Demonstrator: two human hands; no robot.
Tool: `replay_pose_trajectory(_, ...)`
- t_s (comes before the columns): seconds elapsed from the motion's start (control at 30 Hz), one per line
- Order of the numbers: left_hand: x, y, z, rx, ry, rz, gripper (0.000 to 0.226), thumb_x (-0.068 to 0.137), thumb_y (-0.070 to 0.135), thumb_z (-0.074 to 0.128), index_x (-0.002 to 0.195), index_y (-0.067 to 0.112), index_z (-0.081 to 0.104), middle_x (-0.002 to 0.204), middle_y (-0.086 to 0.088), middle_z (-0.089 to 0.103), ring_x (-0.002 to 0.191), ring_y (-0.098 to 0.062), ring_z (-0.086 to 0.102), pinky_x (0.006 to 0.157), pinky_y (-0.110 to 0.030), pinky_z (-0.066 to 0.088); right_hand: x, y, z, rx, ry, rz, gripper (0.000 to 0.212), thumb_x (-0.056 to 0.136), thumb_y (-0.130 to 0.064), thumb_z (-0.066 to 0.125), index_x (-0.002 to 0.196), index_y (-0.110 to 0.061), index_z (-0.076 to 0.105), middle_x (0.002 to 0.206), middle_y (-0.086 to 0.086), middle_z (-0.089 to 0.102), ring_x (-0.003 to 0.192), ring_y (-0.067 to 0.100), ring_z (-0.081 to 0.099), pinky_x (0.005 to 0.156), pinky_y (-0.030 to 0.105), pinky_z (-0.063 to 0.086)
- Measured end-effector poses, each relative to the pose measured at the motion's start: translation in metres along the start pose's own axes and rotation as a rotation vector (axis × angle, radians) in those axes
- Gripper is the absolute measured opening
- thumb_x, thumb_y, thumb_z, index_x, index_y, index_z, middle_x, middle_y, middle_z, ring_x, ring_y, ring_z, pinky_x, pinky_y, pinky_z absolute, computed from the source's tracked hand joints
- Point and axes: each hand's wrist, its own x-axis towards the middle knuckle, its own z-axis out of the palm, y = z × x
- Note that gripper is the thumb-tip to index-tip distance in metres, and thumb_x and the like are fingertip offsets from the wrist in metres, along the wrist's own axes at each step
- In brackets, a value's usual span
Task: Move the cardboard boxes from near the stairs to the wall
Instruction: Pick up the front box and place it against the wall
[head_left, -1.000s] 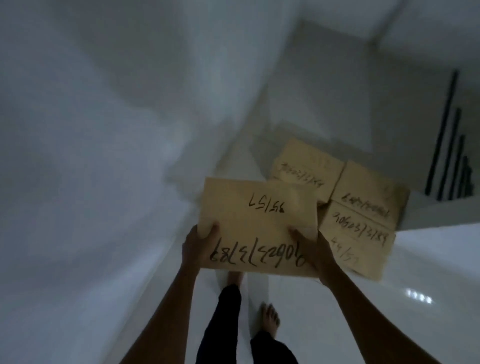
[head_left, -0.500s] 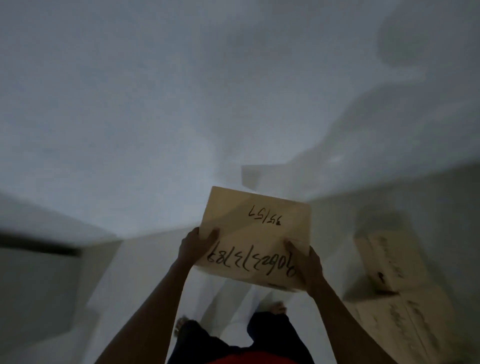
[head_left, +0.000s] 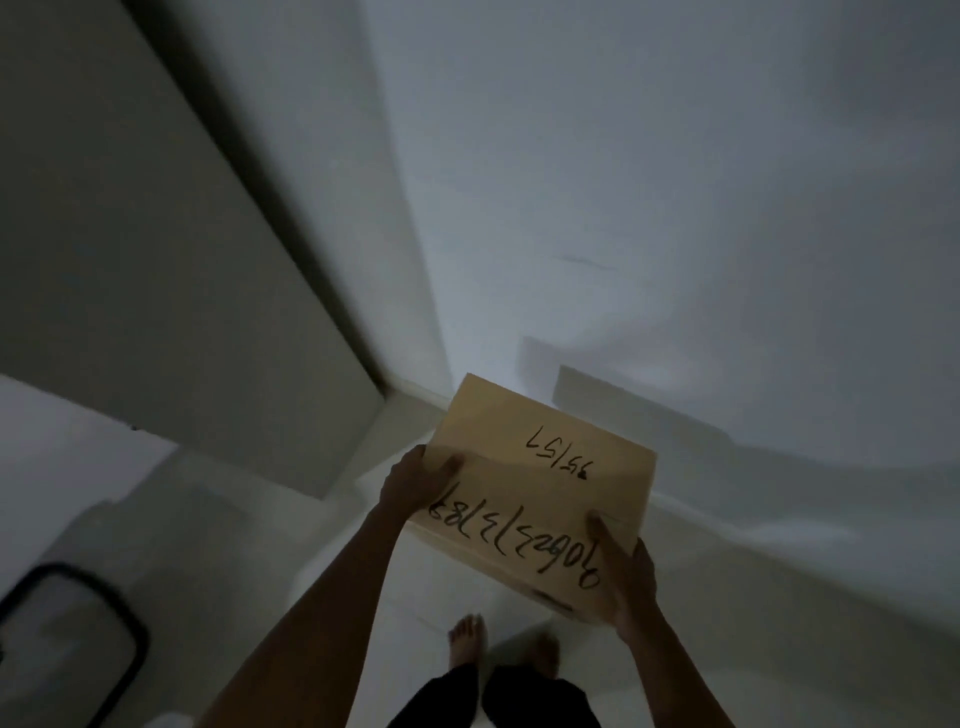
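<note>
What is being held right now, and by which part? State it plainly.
A cardboard box, carried off the floor in both hands: the left hand grips its left edge, the right hand grips its near right corner, thumbs on the written top face.

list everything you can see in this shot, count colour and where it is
cardboard box: one, tan with black handwritten numbers, held in the air at centre, tilted, in front of the wall
wall: one, pale grey-white, fills the upper right, with a skirting strip along its foot
door or panel: one, darker grey, upper left; too dim to tell which
floor: pale and glossy, across the bottom
dark rounded frame: one, black, bottom left; cannot tell what it is
left hand: one, gripping the box's left edge
right hand: one, gripping the box's near right corner
bare feet: two, bottom centre on the floor, the right one blurred
trouser legs: two, black, bottom edge
</note>
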Motion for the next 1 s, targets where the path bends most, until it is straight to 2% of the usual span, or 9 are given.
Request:
replay_pose_trajectory(0.1, 0.033, -0.03, -0.022, -0.065, 0.037, -0.056, 0.077, 0.089, 0.058, 0.053, 0.143, 0.006, 0.039, 0.144, -0.017, 0.05, 0.128, -0.036, 0.05, 0.104, -0.043, 0.042, 0.025, -0.001, 0.052, -0.108, -0.049, -0.017, 0.09, 0.046, -0.095, 0.061, 0.108, -0.03, 0.064, 0.103, 0.005, 0.074, 0.092, 0.03, 0.069, 0.091, 0.055, 0.055)
replay_pose_trajectory(0.17, 0.062, -0.054, -0.03, -0.092, 0.058, -0.07, 0.073, 0.087, 0.06, 0.056, 0.138, 0.008, 0.044, 0.136, -0.016, 0.056, 0.12, -0.036, 0.056, 0.1, -0.043, 0.048, 0.051, 0.007, 0.088, -0.166, -0.074, -0.019, 0.104, 0.039, -0.1, 0.054, 0.114, -0.028, 0.064, 0.103, 0.005, 0.074, 0.093, 0.03, 0.069, 0.092, 0.054, 0.055)
replay_pose_trajectory(0.37, 0.168, -0.143, -0.034, -0.17, 0.042, -0.158, 0.07, 0.076, 0.071, 0.055, 0.124, 0.02, 0.052, 0.115, -0.009, 0.068, 0.097, -0.028, 0.067, 0.086, -0.044, 0.058, 0.099, 0.009, 0.195, -0.294, -0.067, 0.008, 0.1, 0.051, -0.09, 0.053, 0.123, -0.021, 0.063, 0.109, 0.01, 0.072, 0.095, 0.031, 0.066, 0.094, 0.05, 0.053)
replay_pose_trajectory(0.5, 0.26, -0.197, -0.023, -0.197, 0.057, -0.184, 0.077, 0.075, 0.071, 0.057, 0.133, 0.022, 0.046, 0.12, -0.007, 0.064, 0.102, -0.029, 0.066, 0.084, -0.044, 0.059, 0.172, 0.038, 0.281, -0.287, -0.069, 0.058, 0.105, 0.046, -0.092, 0.056, 0.129, -0.028, 0.059, 0.115, 0.008, 0.071, 0.103, 0.032, 0.066, 0.099, 0.052, 0.05)
replay_pose_trajectory(0.67, 0.39, -0.264, 0.008, -0.158, 0.082, -0.138, 0.084, 0.066, 0.083, 0.051, 0.127, 0.025, 0.051, 0.114, -0.004, 0.066, 0.101, -0.026, 0.067, 0.085, -0.045, 0.059, 0.277, 0.088, 0.378, -0.272, -0.022, 0.136, 0.122, 0.039, -0.093, 0.056, 0.141, -0.027, 0.053, 0.136, 0.016, 0.062, 0.122, 0.037, 0.057, 0.107, 0.052, 0.044)
replay_pose_trajectory(0.8, 0.489, -0.316, 0.049, -0.118, 0.07, -0.112, 0.064, 0.074, 0.073, 0.059, 0.119, 0.029, 0.059, 0.104, 0.004, 0.068, 0.091, -0.017, 0.067, 0.077, -0.035, 0.059, 0.344, 0.133, 0.437, -0.216, 0.027, 0.1, 0.116, 0.043, -0.092, 0.059, 0.139, -0.028, 0.054, 0.134, 0.013, 0.064, 0.119, 0.036, 0.06, 0.103, 0.052, 0.048)
replay_pose_trajectory(0.87, 0.586, -0.401, 0.108, -0.085, 0.052, -0.107, 0.061, 0.07, 0.076, 0.06, 0.12, 0.042, 0.057, 0.103, 0.011, 0.068, 0.085, -0.016, 0.063, 0.078, -0.044, 0.057, 0.373, 0.159, 0.46, -0.191, 0.029, 0.078, 0.112, 0.043, -0.097, 0.058, 0.134, -0.033, 0.056, 0.127, 0.006, 0.068, 0.112, 0.034, 0.064, 0.098, 0.053, 0.051)
replay_pose_trajectory(0.93, 0.657, -0.447, 0.143, -0.016, 0.06, -0.096, 0.066, 0.065, 0.082, 0.061, 0.124, 0.055, 0.047, 0.105, 0.013, 0.069, 0.077, -0.018, 0.059, 0.075, -0.055, 0.056, 0.4, 0.179, 0.481, -0.147, 0.021, 0.077, 0.104, 0.047, -0.095, 0.062, 0.133, -0.039, 0.056, 0.124, 0.003, 0.07, 0.109, 0.032, 0.066, 0.095, 0.055, 0.053)
replay_pose_trajectory(1.0, 0.653, -0.428, 0.135, -0.095, 0.009, -0.06, 0.055, 0.074, 0.075, 0.059, 0.119, 0.043, 0.053, 0.098, 0.01, 0.068, 0.08, -0.016, 0.063, 0.073, -0.042, 0.058, 0.424, 0.191, 0.501, -0.113, 0.027, 0.055, 0.095, 0.052, -0.092, 0.065, 0.132, -0.042, 0.055, 0.123, 0.001, 0.07, 0.107, 0.03, 0.066, 0.093, 0.055, 0.054)
